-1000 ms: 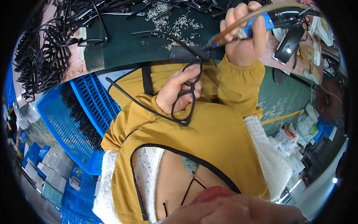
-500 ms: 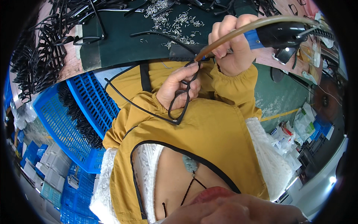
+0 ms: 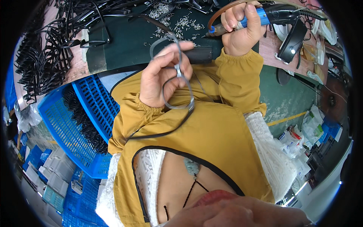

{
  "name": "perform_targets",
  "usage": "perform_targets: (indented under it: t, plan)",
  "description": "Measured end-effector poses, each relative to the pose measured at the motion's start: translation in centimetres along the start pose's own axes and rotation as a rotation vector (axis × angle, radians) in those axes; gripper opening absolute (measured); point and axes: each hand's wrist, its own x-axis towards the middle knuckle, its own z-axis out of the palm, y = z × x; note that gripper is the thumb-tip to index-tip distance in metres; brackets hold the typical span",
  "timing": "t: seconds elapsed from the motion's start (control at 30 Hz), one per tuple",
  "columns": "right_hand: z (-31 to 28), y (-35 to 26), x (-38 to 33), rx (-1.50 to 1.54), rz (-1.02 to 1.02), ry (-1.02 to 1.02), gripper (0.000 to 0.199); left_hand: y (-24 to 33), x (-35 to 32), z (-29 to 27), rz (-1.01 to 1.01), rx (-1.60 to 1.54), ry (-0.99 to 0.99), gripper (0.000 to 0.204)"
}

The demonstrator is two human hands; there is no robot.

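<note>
My left hand (image 3: 157, 77) is closed on a dark eyeglass frame (image 3: 192, 92), blurred by motion. The frame stands on edge, with one temple arm reaching back over the mustard smock and the other toward the table. My right hand (image 3: 240, 34) grips a powered screwdriver (image 3: 261, 16) with a blue body and black rear end. A brownish tube (image 3: 223, 9) curves along it. The screwdriver's tip points left over the table edge, apart from the eyeglass frame. Beneath the tip lies a black block (image 3: 200, 55) at the edge of the dark green mat (image 3: 124, 41).
Small silvery screw-like pins (image 3: 185, 24) lie scattered on the mat. Tangled black eyeglass frames (image 3: 45, 56) are heaped at the table's left. Blue baskets (image 3: 62, 126) holding more black pieces stand lower left. A black device (image 3: 293, 41) sits at the right table edge.
The screwdriver's tip has come away from the eyeglass frame's hinge, and my right hand has moved up. My left hand has shifted left and turned the frame.
</note>
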Motion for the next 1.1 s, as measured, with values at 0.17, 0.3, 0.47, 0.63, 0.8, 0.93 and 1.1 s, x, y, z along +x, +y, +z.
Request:
perform_targets:
  t: [0.17,0.3,0.47,0.63,0.8,0.93,1.1]
  plan:
    - [0.9,-1.1,-0.6,-0.330,0.071,0.035,0.016,-1.8,0.9,0.3,0.702,0.653,0.081,0.038]
    - [2.3,-1.1,-2.1,-0.423,0.215,-0.232,0.022,-3.7,-1.0,-0.3,0.811,1.316,-0.028,0.034]
    - [3.5,-0.3,-2.9,-0.451,0.223,-0.210,0.021,-4.3,-2.0,-1.6,0.740,1.366,-0.026,0.041]
    - [3.1,0.0,-3.1,-0.489,0.267,-0.165,0.017,-5.1,-1.5,-2.1,0.860,1.288,0.016,0.034]
    - [1.6,0.7,-2.6,-0.389,0.365,-0.210,0.013,-6.2,-0.6,-2.9,0.956,1.214,0.029,0.030]
    - [1.5,0.7,-2.7,-0.366,0.344,-0.183,0.016,-6.3,-0.4,-3.0,0.990,1.163,0.015,0.030]
    - [3.1,-1.7,-4.7,-0.392,0.257,-0.076,0.018,-4.2,-1.3,-2.0,0.836,1.255,-0.021,0.029]
